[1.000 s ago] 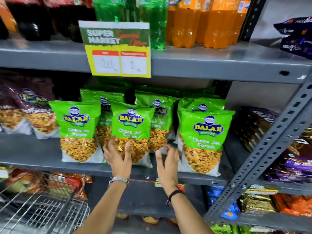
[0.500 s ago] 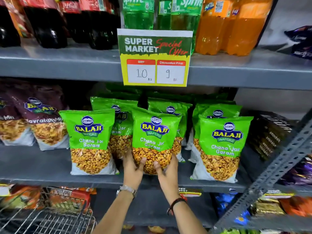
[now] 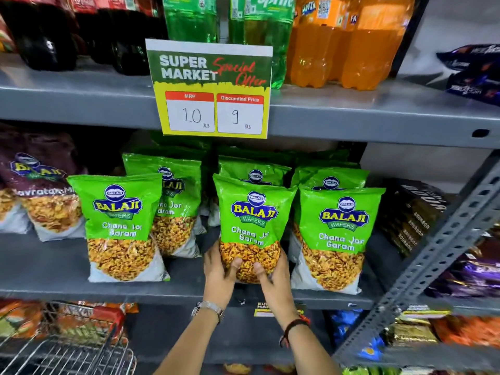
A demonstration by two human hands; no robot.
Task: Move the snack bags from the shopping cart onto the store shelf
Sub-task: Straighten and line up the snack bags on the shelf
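Observation:
A green Balaji snack bag stands upright at the front middle of the grey shelf. Both hands grip its bottom: my left hand on its lower left corner, my right hand on its lower right. Matching green bags stand on either side, one at the left and one at the right, with more behind them. The wire shopping cart shows at the bottom left corner; its inside is mostly out of frame.
A yellow and green price sign hangs from the shelf above, which holds soda bottles. Maroon snack bags stand at the left, dark packs at the right. A slanted grey perforated upright crosses the right side.
The middle green bag has shifted right along the shelf front, closer to the right-hand bag. My right hand came onto its lower edge and both hands now hold it.

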